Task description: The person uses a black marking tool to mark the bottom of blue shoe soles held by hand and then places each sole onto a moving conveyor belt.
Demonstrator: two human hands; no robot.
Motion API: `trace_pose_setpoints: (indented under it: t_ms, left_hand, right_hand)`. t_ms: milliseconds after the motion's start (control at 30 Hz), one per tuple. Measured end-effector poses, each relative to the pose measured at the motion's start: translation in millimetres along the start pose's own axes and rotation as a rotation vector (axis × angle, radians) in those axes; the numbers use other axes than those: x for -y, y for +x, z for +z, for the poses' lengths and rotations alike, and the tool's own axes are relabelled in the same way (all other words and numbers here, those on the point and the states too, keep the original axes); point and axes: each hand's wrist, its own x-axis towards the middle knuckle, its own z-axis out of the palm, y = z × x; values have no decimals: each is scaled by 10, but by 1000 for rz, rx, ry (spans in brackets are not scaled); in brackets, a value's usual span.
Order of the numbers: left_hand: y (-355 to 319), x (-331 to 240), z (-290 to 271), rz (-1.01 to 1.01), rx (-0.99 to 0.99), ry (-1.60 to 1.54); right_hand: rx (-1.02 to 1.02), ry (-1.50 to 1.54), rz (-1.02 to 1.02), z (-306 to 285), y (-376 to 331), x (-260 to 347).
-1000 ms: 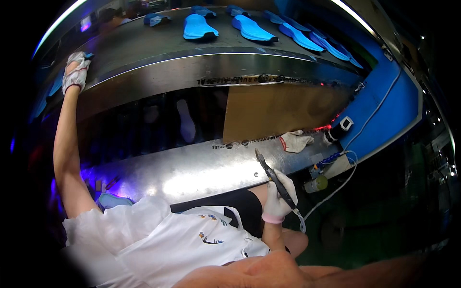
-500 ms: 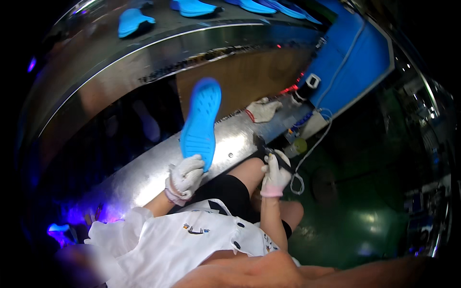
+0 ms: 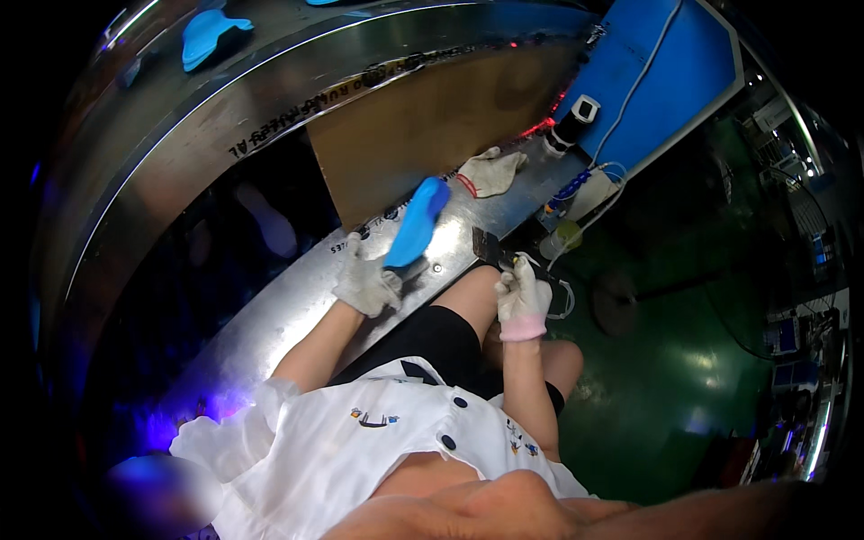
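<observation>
My left hand, in a white knit glove, has the near end of a bright blue shoe sole at its fingers. The sole tilts up and to the right above the metal bench, turned partly edge-on. One gloved finger stands apart from it, and the exact grip is partly hidden. My right hand, in a white glove with a pink cuff, is closed around a black handheld tool with a flat, dark head. The hand covers much of that tool, so its kind is unclear.
A loose white glove with a red edge lies on the metal bench. Beyond stand a black-and-white cylindrical device and a blue panel with a hanging pale cable. Another blue sole sits on the raised, curved-looking surface.
My left hand has turned the sole from upright, broad face showing, to tilted right and partly edge-on, and lowered its far end. My right hand has risen slightly. The soles behind have shifted left.
</observation>
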Motion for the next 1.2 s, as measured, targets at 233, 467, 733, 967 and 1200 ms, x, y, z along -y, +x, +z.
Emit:
trace_pose_setpoints:
  t_ms: [233,467,733,967,1200]
  left_hand:
    - [525,15,-315,71,93,-55]
    - [813,116,-77,212,-62,-7]
    - [891,313,-10,139,-54,-101]
    - [741,946,72,225,-38,-71]
    - [801,679,-197,227,-156,50]
  right_hand:
    - [7,-83,-7,-120,-18,-78]
    - [-25,-57,33,-99,39,-194]
    - [-34,-231,-50,-155,559,-327]
    - [-22,-1473,-559,309,900,-555]
    - [325,-1558,-540,170,-101,-396]
